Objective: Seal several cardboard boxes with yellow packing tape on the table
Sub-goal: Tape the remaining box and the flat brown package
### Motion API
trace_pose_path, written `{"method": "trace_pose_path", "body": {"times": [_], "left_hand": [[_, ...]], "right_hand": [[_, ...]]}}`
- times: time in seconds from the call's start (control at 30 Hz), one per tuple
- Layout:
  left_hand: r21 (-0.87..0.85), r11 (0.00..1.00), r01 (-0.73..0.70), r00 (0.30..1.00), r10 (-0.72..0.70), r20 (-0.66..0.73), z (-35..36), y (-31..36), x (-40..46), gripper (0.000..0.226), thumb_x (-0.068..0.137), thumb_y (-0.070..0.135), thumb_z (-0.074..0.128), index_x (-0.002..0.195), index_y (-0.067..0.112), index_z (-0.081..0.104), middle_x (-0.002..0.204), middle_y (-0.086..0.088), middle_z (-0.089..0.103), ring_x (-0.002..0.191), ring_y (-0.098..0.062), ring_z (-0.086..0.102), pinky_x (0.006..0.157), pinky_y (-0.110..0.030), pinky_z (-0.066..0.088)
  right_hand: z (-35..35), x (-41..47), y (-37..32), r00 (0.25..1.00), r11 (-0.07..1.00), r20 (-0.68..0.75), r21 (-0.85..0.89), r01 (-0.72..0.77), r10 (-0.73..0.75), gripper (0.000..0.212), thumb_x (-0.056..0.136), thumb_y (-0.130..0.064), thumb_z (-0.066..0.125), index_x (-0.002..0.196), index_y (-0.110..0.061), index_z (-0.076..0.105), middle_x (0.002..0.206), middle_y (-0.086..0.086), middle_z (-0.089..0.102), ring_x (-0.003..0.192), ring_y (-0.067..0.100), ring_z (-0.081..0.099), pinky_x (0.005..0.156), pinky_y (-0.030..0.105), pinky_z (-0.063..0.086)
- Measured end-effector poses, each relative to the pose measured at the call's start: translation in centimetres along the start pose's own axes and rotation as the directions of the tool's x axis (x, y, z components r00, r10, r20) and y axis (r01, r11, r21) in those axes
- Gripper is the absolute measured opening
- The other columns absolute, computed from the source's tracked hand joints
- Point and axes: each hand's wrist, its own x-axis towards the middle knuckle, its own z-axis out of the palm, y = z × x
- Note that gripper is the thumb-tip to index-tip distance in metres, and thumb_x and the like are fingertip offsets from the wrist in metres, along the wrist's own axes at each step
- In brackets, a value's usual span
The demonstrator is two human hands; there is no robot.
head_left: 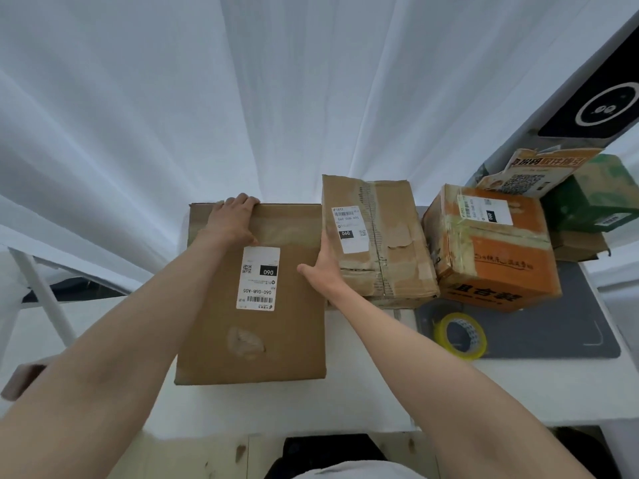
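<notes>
A large flat brown cardboard box [276,333] with a white shipping label lies on the white table in front of me. My left hand [231,219] grips its far edge, fingers curled over the rim. My right hand [323,267] lies against the box's right side, thumb on top, fingers hidden between this box and a worn brown box [380,236] beside it. An orange-and-brown box [491,250] stands further right. A roll of yellow packing tape [461,335] lies flat on a grey mat, to the right of my right forearm.
The grey mat [567,326] covers the table's right part. Green boxes and a printed carton [594,198] are stacked at the far right. A white curtain hangs behind the table. A white frame leg [41,292] stands at the left.
</notes>
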Motion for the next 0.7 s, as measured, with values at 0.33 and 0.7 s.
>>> {"method": "trace_pose_path", "body": {"times": [0.33, 0.7], "left_hand": [[-0.112, 0.994, 0.004, 0.999, 0.0, 0.039, 9.6, -2.6, -6.4, 0.069, 0.093, 0.038, 0.068, 0.154, 0.026, 0.037, 0.165, -0.002, 0.022, 0.149, -0.029, 0.02, 0.118, -0.048, 0.029], [0.161, 0.982, -0.097, 0.942, 0.039, 0.332, 12.9, 0.4, -19.6, 0.147, 0.067, 0.039, 0.092, 0.156, 0.032, -0.026, 0.16, 0.001, -0.039, 0.151, -0.031, -0.027, 0.118, -0.072, 0.013]], "right_hand": [[2.1, -1.6, 2.6, 0.938, 0.866, 0.316, -0.419, 0.274, -0.144, 0.057, 0.09, -0.028, 0.073, 0.142, -0.018, 0.052, 0.159, 0.009, 0.037, 0.15, 0.025, 0.028, 0.123, 0.039, 0.021], [5.8, -9.0, 8.0, 0.828, 0.255, 0.553, -0.791, 0.556, -0.092, 0.14, 0.07, -0.042, 0.089, 0.158, -0.028, -0.02, 0.165, 0.01, -0.027, 0.151, 0.038, -0.024, 0.118, 0.072, 0.001]]}}
